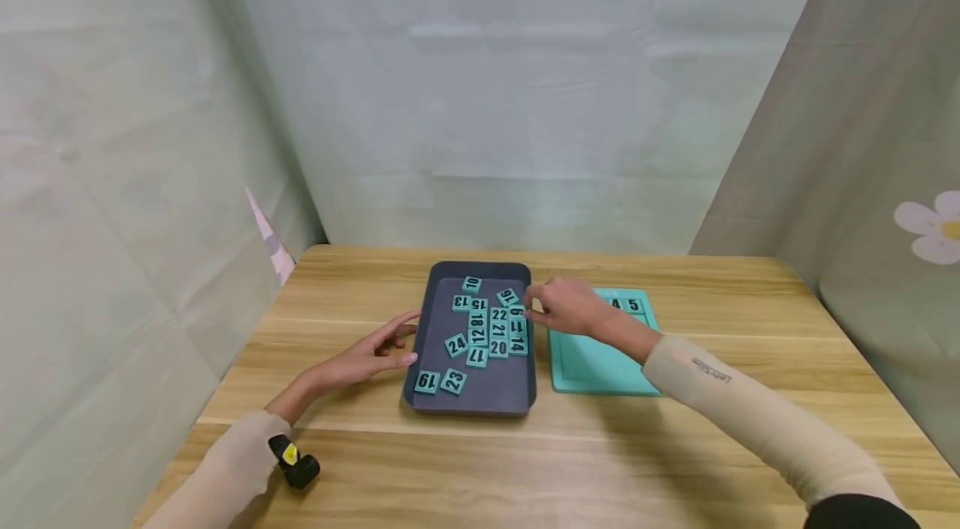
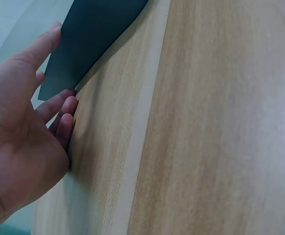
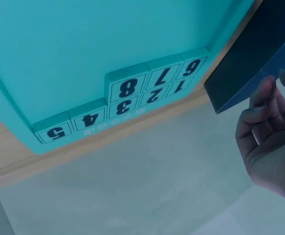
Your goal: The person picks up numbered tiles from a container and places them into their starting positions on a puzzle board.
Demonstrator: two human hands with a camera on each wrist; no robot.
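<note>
A dark grey tray (image 1: pixel 472 401) holds several teal number tiles, among them 24 (image 1: pixel 456 345), 19 (image 1: pixel 427 381) and 23 (image 1: pixel 453 381). My left hand (image 1: pixel 367 354) is at its left side, thumb at the rim and fingers loosely bent; the left wrist view shows this hand (image 2: pixel 25 127) beside the dark tray wall (image 2: pixel 88 39). Over the tray's right rim reaches my right hand (image 1: pixel 570 306), thumb and forefinger apart, fingertips at the edge of a tile (image 1: pixel 517 312) beside 22. In the right wrist view that hand (image 3: pixel 274 127) has bent fingers and no tile shows between them.
Right of the tray lies a teal puzzle board (image 1: pixel 600 371), partly under my right forearm. Tiles 1 to 5 line its far row, and 6, 7 and 8 (image 3: pixel 127 88) start the second. Pale cloth (image 1: pixel 487 96) hangs behind the wooden table (image 1: pixel 360 271).
</note>
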